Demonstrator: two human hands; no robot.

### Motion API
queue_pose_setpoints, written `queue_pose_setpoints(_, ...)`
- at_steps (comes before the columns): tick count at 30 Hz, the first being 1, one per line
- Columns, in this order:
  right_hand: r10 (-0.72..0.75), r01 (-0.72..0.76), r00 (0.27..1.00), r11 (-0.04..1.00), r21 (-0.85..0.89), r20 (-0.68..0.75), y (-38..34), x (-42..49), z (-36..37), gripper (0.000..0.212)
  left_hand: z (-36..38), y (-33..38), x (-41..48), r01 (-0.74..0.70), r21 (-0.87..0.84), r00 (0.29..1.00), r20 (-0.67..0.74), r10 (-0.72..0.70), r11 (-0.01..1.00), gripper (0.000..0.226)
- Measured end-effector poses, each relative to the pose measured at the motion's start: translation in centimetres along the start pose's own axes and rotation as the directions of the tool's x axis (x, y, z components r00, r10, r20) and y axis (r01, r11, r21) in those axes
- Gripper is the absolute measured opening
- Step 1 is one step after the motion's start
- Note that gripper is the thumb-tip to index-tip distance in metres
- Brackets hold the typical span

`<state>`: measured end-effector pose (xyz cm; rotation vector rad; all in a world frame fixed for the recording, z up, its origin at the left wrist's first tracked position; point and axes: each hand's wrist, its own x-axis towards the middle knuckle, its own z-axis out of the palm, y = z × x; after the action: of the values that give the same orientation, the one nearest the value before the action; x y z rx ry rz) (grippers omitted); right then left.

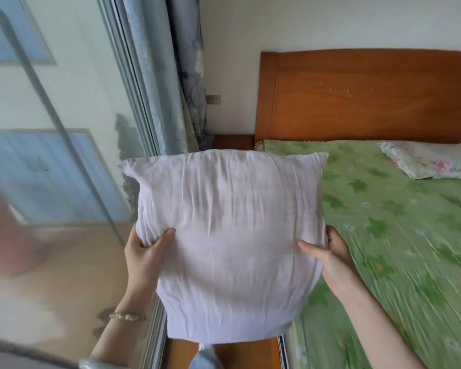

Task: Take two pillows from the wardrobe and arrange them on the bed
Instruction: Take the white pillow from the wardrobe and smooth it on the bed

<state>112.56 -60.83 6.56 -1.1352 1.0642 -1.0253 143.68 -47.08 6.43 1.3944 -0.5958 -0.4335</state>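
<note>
Pillow (232,235), soft, crumpled and probably light, hangs over the bed's (410,249) left edge, left hand (147,251) and right hand (330,259) pinching its sides, the surest hold.

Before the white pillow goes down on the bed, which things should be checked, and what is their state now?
1. Left hand grips the white pillow at its edge: ok.
2. Right hand grips the opposite edge: ok.
3. Free space on the green sheet below the headboard: ok.
4. Floral pillow already lies near the headboard, leaving room beside it: ok.
5. White pillow is over the bed: not ok, it is held mostly beside the bed's edge.
6. Floor under the pillow is free: cannot tell, hidden.
</note>
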Motion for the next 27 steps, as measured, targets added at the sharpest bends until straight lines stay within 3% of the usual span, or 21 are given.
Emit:
queue_pose_setpoints(15, -0.009, 0.023, 0.983, 0.997, 0.074, -0.181, -1.0, 26.6, 5.8, 0.044, 17.3, -5.6, 30.5, 0.053, -0.024, 0.973, 0.224, -0.047, 0.998, 0.041)
queue_pose_setpoints(27, -0.034, 0.054, 0.959, 0.996, 0.064, -0.282, -2.2, 47.0, 5.7, 0.046, 32.6, -10.2, 47.7, 0.018, -0.002, 0.961, 0.276, -0.017, 1.0, 0.039)
